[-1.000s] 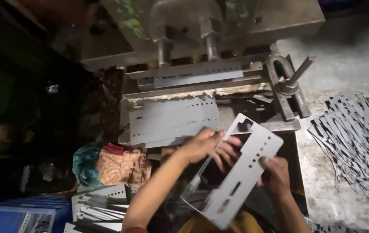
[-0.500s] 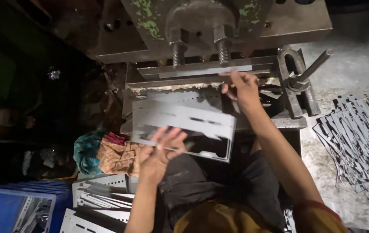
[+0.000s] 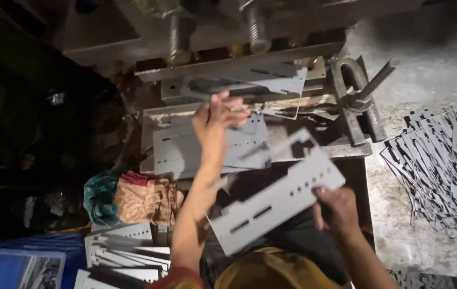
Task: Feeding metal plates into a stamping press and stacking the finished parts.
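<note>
My right hand [image 3: 338, 211] grips the right end of a grey punched metal sheet [image 3: 271, 206], holding it tilted over my lap. My left hand [image 3: 217, 118] reaches up to the press bed with its fingers spread. It rests on a flat grey perforated sheet [image 3: 185, 150] lying there. Another cut sheet [image 3: 255, 80] sits in the die slot just above my left fingers. The press ram and its two guide posts [image 3: 175, 32] hang over the die.
A stack of punched sheets [image 3: 124, 251] lies at the lower left beside a bundle of coloured cloth [image 3: 137, 198]. Several cut scrap strips [image 3: 442, 166] cover the bench on the right. A clamp with a bolt [image 3: 356, 96] holds the die. A blue crate [image 3: 14, 265] stands at the bottom left.
My right hand has come down from the die and now holds a punched sheet low over my lap. My left hand has gone up to the sheet on the press bed.
</note>
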